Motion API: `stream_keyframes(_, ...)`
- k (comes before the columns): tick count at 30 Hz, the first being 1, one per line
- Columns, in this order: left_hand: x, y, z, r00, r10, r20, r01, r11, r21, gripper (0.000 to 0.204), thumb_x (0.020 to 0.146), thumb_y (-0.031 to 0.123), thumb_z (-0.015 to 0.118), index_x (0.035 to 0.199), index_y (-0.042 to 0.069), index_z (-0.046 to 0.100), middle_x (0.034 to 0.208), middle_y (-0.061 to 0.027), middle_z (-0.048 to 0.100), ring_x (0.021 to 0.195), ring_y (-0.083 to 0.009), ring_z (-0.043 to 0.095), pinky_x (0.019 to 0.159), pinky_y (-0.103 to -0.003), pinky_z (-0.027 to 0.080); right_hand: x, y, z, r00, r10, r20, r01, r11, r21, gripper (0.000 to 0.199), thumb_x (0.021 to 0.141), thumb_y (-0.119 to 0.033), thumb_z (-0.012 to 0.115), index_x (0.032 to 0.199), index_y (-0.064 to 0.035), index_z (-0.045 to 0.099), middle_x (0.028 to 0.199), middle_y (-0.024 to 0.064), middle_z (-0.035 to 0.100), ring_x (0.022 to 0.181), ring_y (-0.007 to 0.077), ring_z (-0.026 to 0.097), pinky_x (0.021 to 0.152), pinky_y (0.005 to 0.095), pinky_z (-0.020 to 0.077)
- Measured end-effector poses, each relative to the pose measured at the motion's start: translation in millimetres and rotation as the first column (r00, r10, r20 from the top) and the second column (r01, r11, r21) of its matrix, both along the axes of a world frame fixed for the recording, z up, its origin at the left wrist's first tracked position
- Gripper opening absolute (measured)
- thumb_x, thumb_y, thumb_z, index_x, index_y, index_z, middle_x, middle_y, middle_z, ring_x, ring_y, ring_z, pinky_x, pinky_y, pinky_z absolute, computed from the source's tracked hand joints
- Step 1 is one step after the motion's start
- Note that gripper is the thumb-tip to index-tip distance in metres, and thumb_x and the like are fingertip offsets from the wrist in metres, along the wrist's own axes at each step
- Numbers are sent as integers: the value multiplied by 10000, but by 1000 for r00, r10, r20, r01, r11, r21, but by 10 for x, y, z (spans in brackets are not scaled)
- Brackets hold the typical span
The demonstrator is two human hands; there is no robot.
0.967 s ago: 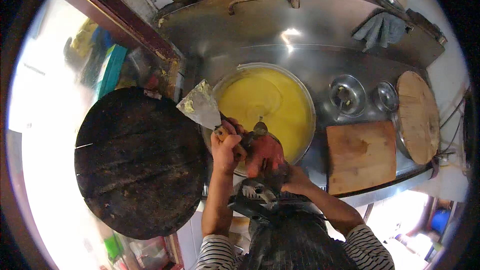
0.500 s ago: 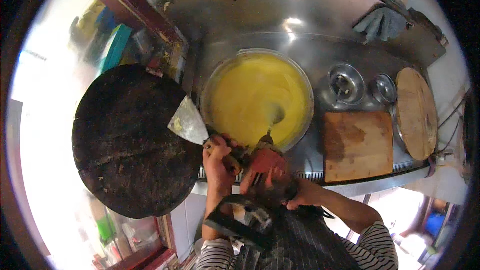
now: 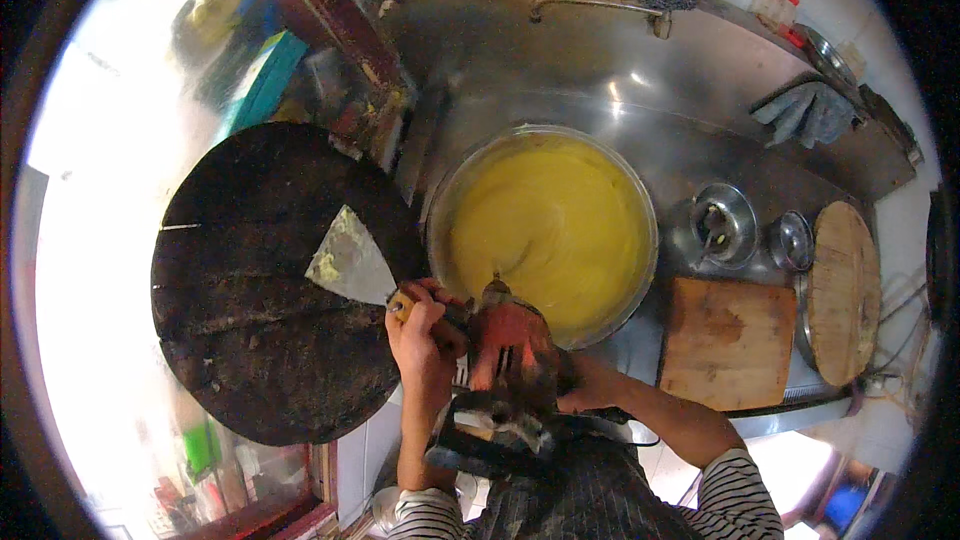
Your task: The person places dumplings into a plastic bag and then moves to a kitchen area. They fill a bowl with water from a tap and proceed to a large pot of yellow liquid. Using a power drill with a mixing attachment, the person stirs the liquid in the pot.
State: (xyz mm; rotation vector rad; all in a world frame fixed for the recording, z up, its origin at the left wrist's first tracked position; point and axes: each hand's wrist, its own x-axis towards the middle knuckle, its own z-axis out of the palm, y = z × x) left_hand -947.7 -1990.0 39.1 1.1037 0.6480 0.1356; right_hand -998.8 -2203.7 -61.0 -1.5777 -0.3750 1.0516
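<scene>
A large metal pot (image 3: 652,250) holds a thick yellow mixture (image 3: 555,210) with swirl marks. Over its near side I hold a red power drill (image 3: 508,335), its shaft reaching down into the mixture; the submerged end is hidden. My left hand (image 3: 420,332) is closed round the wooden handle of a wide scraper (image 3: 352,260) and presses against the drill's side. Yellow residue clings to the blade, which points left over a dark round board (image 3: 265,340). My right hand (image 3: 572,388) grips the rear of the drill, its fingers mostly hidden behind the tool.
Right of the pot are a metal bowl (image 3: 735,230) with utensils, a smaller bowl (image 3: 792,240), a rectangular wooden board (image 3: 730,355) and a round wooden one (image 3: 843,300). A grey cloth (image 3: 808,115) hangs at the back right. A pipe (image 3: 595,3) runs along the back wall.
The whole view has shifted, so the pot sits lower and further right. Relative to the pot, the drill's shaft has moved left, and the scraper has swung with my left hand further over the dark board.
</scene>
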Motion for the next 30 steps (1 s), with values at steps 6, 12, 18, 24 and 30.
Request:
stream_keyframes(6,381,-178,-322,964,-105,245,113,993,-20,133,648,8,541,768,39,495,818,-60,507,695,-198,534,532,-305,425,271,-64,-206,951,-173,255,172,985,24,654,711,-310,673,1265,-71,419,1189,145,545,1115,277,504,1008,375,350)
stream_keyframes(12,534,-491,-462,970,-171,172,181,982,-45,142,620,-19,557,734,35,490,836,-75,500,770,-205,528,665,-330,440,267,-256,-226,902,-266,341,330,933,-143,572,753,-348,640,1225,-78,461,1164,136,568,1063,282,547,949,372,409)
stream_keyframes(18,463,-740,-615,922,-305,239,331,940,-79,108,627,-15,550,692,37,482,837,-70,484,761,-196,511,699,-324,436,2,-449,-113,917,-336,217,385,886,-256,552,752,-383,641,1187,-75,496,1136,149,581,1065,292,551,931,384,423)
stream_keyframes(24,130,-853,-579,911,-368,185,394,909,-133,110,635,-22,543,711,34,487,849,-70,494,767,-197,525,702,-336,459,-514,-528,-100,892,-422,163,452,834,-316,555,748,-358,645,1197,-73,488,1121,165,581,1066,300,548,939,387,421)
stream_keyframes(30,-332,-652,-218,958,-287,23,285,934,-214,91,655,-7,519,710,45,468,835,-71,503,770,-204,534,704,-350,472,-947,-557,73,910,-378,173,406,896,-178,488,673,-255,668,1097,-40,558,1011,182,621,972,278,592,858,350,447)
